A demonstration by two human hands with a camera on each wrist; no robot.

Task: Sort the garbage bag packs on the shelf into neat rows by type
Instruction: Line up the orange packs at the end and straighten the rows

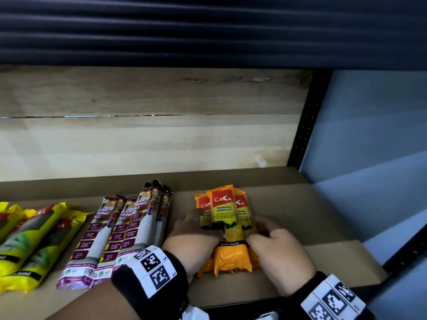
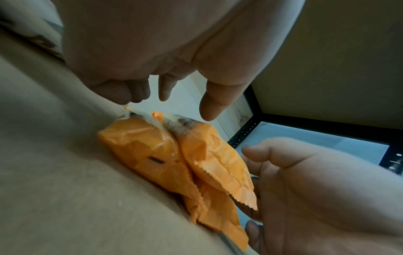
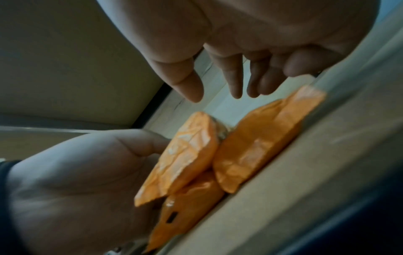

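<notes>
Three orange CASA garbage bag packs (image 1: 223,218) lie bunched on the right of the cardboard-lined shelf (image 1: 300,218), one atop two; the left hand (image 1: 193,241) and right hand (image 1: 277,252) flank them, fingers relaxed, touching their sides; purple drawstring bag packs (image 1: 120,234) and yellow packs (image 1: 30,241) lie left.

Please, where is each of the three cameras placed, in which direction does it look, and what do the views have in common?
Head: on the head, looking forward and down at the shelf; shows both hands, left hand and right hand, flanking the orange packs, plus both wristbands.
Left wrist: low at the left wrist, looking along the shelf; left palm above, right hand opposite.
Right wrist: low at the right wrist, mirrored; left hand opposite.
Shared: all three views show the orange packs and both hands.
</notes>
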